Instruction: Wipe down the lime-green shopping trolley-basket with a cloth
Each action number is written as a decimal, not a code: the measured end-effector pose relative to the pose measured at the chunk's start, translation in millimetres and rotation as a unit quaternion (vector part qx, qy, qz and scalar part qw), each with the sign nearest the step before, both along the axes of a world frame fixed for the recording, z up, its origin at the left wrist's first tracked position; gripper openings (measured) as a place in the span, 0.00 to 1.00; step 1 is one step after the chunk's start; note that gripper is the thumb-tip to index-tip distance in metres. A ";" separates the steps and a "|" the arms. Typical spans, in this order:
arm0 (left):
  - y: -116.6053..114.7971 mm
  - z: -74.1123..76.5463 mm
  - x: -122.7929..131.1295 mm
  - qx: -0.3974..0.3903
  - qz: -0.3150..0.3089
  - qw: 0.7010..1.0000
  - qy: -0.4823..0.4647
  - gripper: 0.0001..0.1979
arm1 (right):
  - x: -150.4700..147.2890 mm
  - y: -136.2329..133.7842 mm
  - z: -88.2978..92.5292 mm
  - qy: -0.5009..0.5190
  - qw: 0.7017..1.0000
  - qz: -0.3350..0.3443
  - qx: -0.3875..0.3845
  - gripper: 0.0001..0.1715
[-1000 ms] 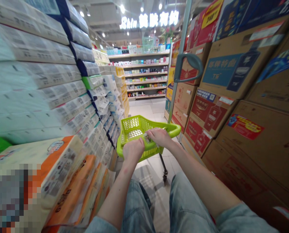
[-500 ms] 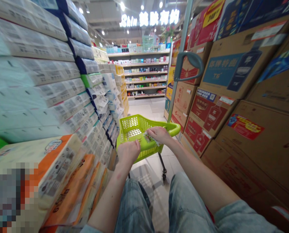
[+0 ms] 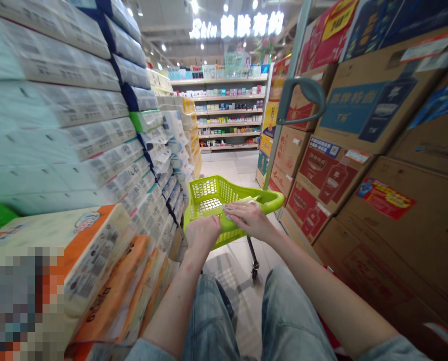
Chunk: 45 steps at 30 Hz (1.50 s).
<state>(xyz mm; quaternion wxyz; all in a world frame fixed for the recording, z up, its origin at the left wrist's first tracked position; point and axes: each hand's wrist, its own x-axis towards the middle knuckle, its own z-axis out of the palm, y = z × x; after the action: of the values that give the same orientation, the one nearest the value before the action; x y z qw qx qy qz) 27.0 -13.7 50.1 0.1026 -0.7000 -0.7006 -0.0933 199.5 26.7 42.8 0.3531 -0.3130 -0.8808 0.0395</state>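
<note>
A lime-green plastic shopping cart [image 3: 242, 194] with a perforated basket stands in front of my knees, angled to the right. My left hand [image 3: 203, 231] is closed around the left part of its handle. Farther right, my right hand [image 3: 251, 216] lies over the handle, fingers fairly straight and pointing left. A crumpled white tissue [image 3: 227, 216] peeks out at its fingertips, pressed against the handle; most of it is hidden under the hand. The basket's visible floor shows only its mesh.
Stacked tissue packs [image 3: 92, 105] wall the left side, with orange-and-cream packs [image 3: 107, 286] close by my left arm. Cardboard cartons [image 3: 359, 110] rise on the right. A grey pole handle [image 3: 302, 103] stands before them. Tiled floor [image 3: 233, 163] leads to product shelves [image 3: 229, 113].
My right hand has shifted slightly, its fingers now straighter and flatter over the handle and tissue. My left hand keeps its grip. The view has turned a little to the left.
</note>
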 end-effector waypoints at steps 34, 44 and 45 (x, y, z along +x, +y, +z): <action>-0.1 -3.2 -2.8 0.039 0.001 0.999 -0.012 0.32 | 10.9 50.7 19.9 -0.030 0.984 -0.083 -0.156 0.26; 1.3 -3.2 3.0 0.040 0.006 0.999 -0.014 0.32 | 33.7 32.2 4.3 0.052 0.992 0.036 -0.110 0.18; 1.5 -3.5 3.7 0.042 0.006 0.999 -0.012 0.32 | 29.4 28.7 5.0 0.048 0.994 0.049 -0.087 0.17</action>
<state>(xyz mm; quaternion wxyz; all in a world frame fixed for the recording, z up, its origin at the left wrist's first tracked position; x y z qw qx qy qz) 30.7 -12.3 46.6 0.1239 -0.6899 -0.7012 -0.1307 228.8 55.4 47.8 0.3642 -0.2968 -0.8701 0.1487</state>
